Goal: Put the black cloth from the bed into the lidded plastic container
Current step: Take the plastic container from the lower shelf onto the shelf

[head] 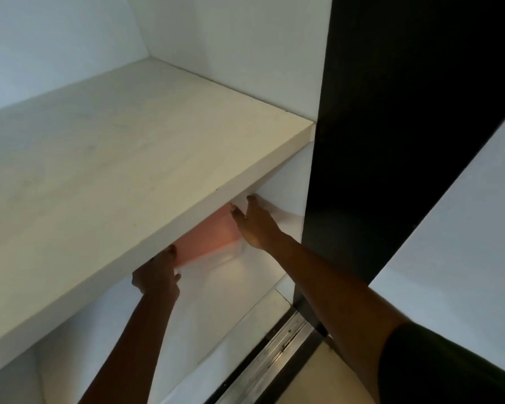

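Observation:
A translucent plastic container with a pinkish lid (213, 243) sits under a white shelf, mostly hidden by the shelf board. My left hand (158, 277) grips its near left corner from below the shelf edge. My right hand (255, 224) rests with fingers spread on its far right end, touching the top. The black cloth and the bed are not in view.
The thick white shelf board (114, 176) overhangs the container. A dark vertical wardrobe panel (362, 141) stands to the right. A metal sliding-door track (274, 351) runs along the floor below. White wardrobe walls close in behind and on the left.

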